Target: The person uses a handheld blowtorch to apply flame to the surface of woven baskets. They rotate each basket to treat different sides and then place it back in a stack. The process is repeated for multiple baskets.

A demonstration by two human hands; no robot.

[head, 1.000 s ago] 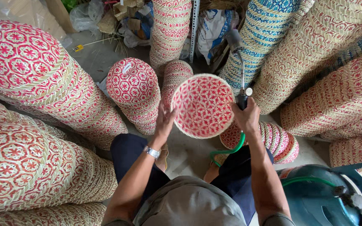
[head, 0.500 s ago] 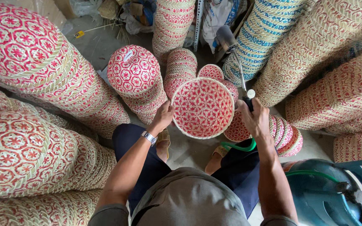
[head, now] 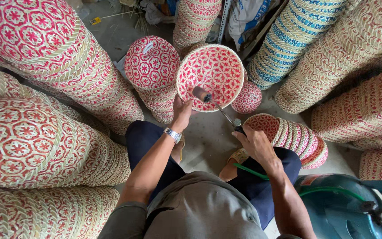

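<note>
Head view looks down on a grey concrete floor crowded with tall stacks of woven baskets. Taking the round red-and-cream basket held up at the centre as the landmark: leaning stacks of red-patterned baskets fill the space to its left, a shorter stack stands just beside it on the left, a blue-and-cream stack rises to its right, and a row of baskets lying on their side sits below and to its right. A dark blue gas cylinder with a green hose stands well below and right of it.

The person's left hand, a watch on its wrist, grips the lower rim of the basket with fingers closed on it, its open inside turned toward the camera. The right hand, below and right of the basket, is curled tight around the handle of a metal torch whose nozzle reaches into the basket's hollow.
</note>
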